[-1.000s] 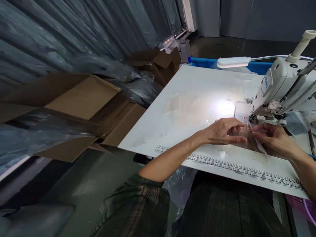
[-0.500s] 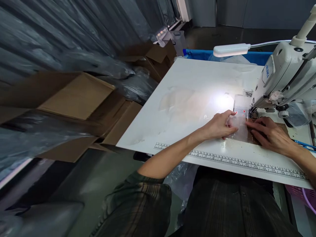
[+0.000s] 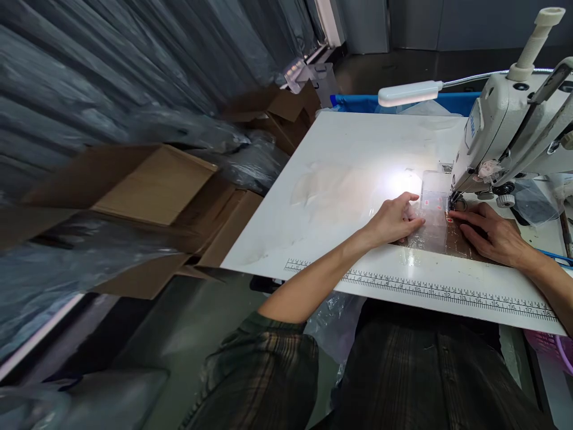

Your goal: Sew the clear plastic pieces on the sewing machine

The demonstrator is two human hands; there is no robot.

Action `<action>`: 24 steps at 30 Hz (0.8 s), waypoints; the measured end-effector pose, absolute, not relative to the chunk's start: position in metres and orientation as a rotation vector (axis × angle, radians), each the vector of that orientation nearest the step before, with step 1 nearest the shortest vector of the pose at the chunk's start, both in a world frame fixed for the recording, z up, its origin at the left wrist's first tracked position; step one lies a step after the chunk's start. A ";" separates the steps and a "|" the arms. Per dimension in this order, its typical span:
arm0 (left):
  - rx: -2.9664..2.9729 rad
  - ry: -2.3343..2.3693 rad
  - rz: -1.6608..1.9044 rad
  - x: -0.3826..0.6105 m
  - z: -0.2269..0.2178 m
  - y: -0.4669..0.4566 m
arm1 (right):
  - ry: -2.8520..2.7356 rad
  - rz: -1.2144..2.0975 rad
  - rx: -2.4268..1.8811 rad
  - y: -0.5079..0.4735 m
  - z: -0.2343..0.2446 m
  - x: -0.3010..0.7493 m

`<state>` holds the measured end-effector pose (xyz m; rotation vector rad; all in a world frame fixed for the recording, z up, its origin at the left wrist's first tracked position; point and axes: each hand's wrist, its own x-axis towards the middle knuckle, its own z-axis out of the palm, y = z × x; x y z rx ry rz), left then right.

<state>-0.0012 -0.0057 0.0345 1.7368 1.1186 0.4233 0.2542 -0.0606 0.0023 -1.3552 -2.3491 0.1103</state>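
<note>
A clear plastic piece [image 3: 430, 230] with small red marks lies flat on the white table [image 3: 358, 161], reaching under the foot of the white sewing machine [image 3: 510, 131]. My left hand [image 3: 396, 218] rests on the piece's left edge, fingers stretched out and pressing down. My right hand [image 3: 492, 236] lies flat on its right side, fingertips close to the needle. A brown patch of the table shows beneath the plastic near my right hand.
A lamp [image 3: 409, 94] on a flexible neck lights the sewing area. A printed ruler [image 3: 447, 292] runs along the table's near edge. Open cardboard boxes [image 3: 152, 185] and dark plastic sheeting [image 3: 111, 71] crowd the left. A blue bin [image 3: 358, 101] stands behind the table.
My right hand has dropped from a raised pinch to lying flat on the plastic. My left hand has slid a little forward toward the machine. The camera has shifted slightly.
</note>
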 end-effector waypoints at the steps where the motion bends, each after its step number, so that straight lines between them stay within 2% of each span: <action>1: 1.744 1.108 0.424 -0.002 0.034 -0.005 | -2.359 0.128 -1.330 -0.061 0.002 0.255; 6: 1.779 1.103 0.434 -0.002 0.033 -0.005 | -2.454 0.033 -1.214 -0.060 -0.003 0.252; 24: 1.736 1.071 0.411 -0.003 0.031 -0.002 | -2.382 0.016 -1.347 -0.065 -0.005 0.245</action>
